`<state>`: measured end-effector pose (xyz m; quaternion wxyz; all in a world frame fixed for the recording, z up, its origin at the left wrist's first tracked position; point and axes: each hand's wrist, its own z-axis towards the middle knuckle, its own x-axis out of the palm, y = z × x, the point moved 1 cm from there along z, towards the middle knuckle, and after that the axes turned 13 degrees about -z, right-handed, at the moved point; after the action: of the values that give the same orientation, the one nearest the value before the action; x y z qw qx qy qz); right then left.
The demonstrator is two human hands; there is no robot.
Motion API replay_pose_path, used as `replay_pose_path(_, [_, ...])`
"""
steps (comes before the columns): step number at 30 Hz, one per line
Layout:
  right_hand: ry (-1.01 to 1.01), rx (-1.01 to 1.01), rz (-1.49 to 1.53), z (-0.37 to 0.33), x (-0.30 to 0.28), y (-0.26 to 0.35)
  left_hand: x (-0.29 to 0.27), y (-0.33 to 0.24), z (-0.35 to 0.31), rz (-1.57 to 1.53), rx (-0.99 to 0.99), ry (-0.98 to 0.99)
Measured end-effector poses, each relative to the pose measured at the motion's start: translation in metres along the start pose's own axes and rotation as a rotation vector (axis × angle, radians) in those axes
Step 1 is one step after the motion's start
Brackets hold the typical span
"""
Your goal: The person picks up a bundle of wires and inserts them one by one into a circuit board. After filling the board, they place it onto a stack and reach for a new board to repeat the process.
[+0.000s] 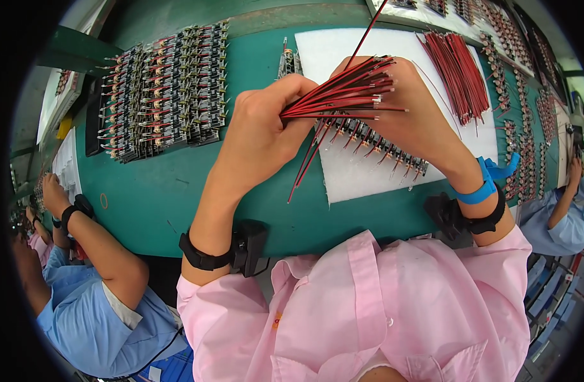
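Left hand (260,114): narrow grip, thumb and fingers pinching red-and-black wire bundle (343,95) above worktop (152,216). Right hand (406,105): at bundle's fanned ends, fingertips hidden, can't tell grip opening. Circuit board row (376,144) underneath on white sheet (349,181); second wire pile (454,76) lies right.

The left hand (260,121) grips red and black wires (343,94), fanned out before the right hand (410,105). Beneath them, circuit boards (384,145) sit in a row on a white sheet (349,181); more wires (457,79) lie right of the hands, board stacks (171,89) left of them on the green table (152,204).
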<state>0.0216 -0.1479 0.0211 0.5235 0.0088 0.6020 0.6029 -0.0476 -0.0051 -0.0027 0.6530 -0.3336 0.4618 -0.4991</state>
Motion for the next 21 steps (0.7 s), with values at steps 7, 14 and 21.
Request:
replay_pose_path(7, [0.147,0.246,-0.085,-0.01,-0.011,-0.036,0.004,-0.002,0.0,-0.15,-0.09,-0.112])
replay_pose_path(14, [0.173,0.314,-0.148,-0.014,-0.002,-0.054,0.002,-0.002,0.0,-0.124,-0.082,-0.149])
replay_pose_path(21, [0.099,0.257,-0.218,-0.017,0.001,-0.051,0.002,-0.002,0.0,-0.117,-0.09,-0.155])
